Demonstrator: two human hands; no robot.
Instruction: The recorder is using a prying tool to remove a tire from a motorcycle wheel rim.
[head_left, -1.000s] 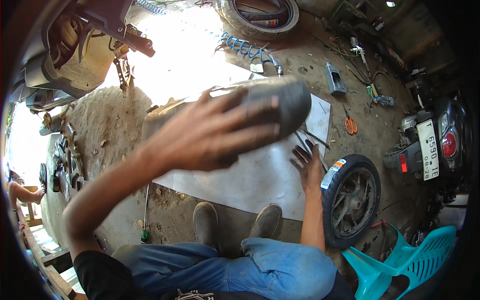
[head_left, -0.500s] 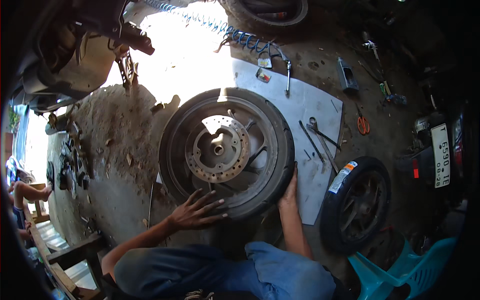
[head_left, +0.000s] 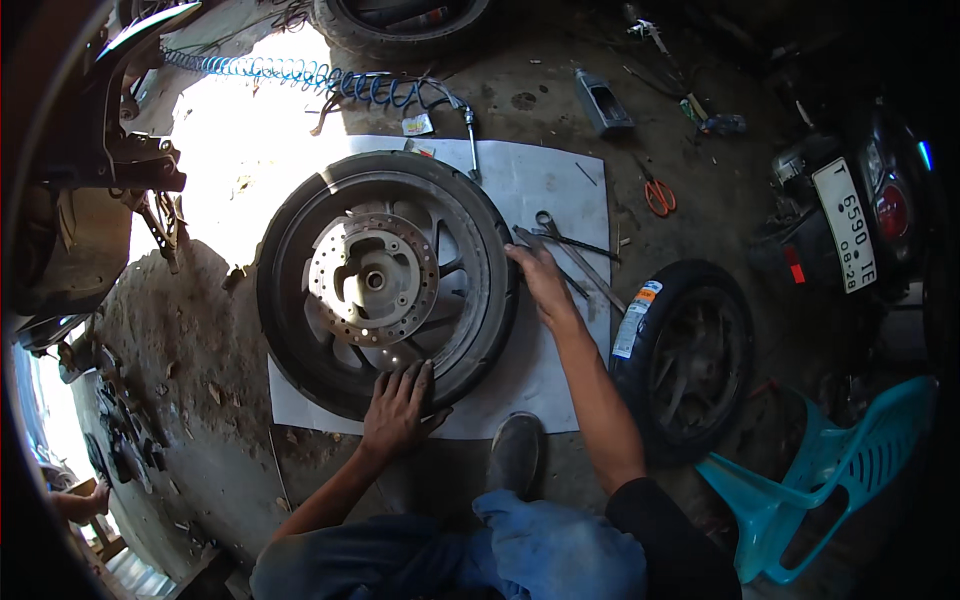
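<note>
Steadying the wheel (head_left: 405, 283), I judge: left hand (head_left: 397, 415) spread on its near edge, right hand (head_left: 543, 280) rightward, grip unclear; turning would need both.

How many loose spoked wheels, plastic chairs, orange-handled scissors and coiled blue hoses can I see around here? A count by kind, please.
Loose spoked wheels: 2 (the wheel with a disc, the labelled wheel)
Plastic chairs: 1 (teal chair)
Scissors: 1 (orange-handled scissors)
Coiled hoses: 1 (blue hose)
Total: 5
</note>
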